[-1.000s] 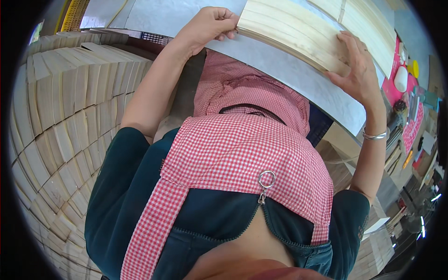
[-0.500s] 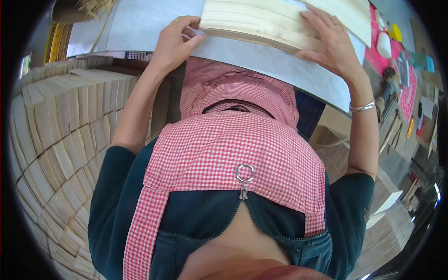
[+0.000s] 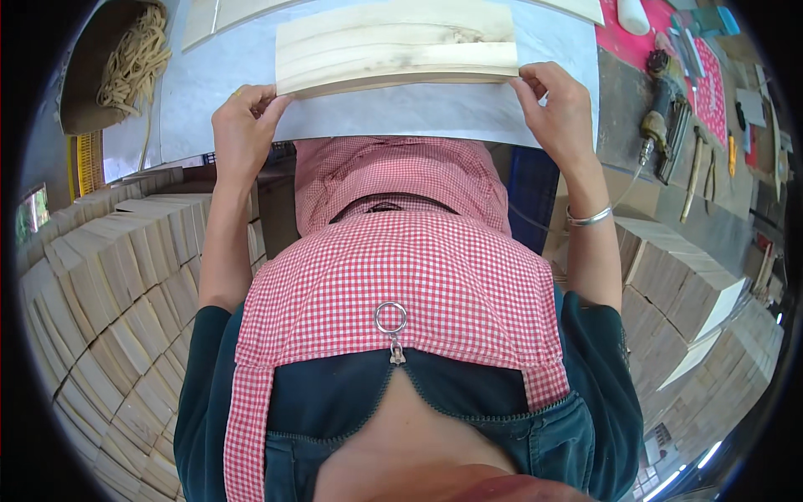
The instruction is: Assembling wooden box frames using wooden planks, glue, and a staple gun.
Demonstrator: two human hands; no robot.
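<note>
A pale wooden board [image 3: 393,46] with darker grain and a knot lies across the light grey tabletop in front of me. Its near edge shows a shaded thickness; whether it is one piece or several stacked cannot be made out. My left hand [image 3: 242,130] pinches the near left corner between thumb and bent fingers. At the near right corner, my right hand [image 3: 559,113], with a silver bracelet at the wrist, holds the board the same way. Both hands are closed, and the fingertips are partly hidden.
Other pale boards [image 3: 242,10] lie farther back. A container of tan bands or strips [image 3: 134,63] stands far left. At right are an air tool with a hose [image 3: 659,109], a white bottle [image 3: 633,17] and hand tools. Stacked wooden blocks [image 3: 109,284] fill both sides below.
The board now sits farther left in view and is held by both near corners. My right hand has gone from lying spread on top to pinching its corner. A pale piece by my left fingers no longer shows.
</note>
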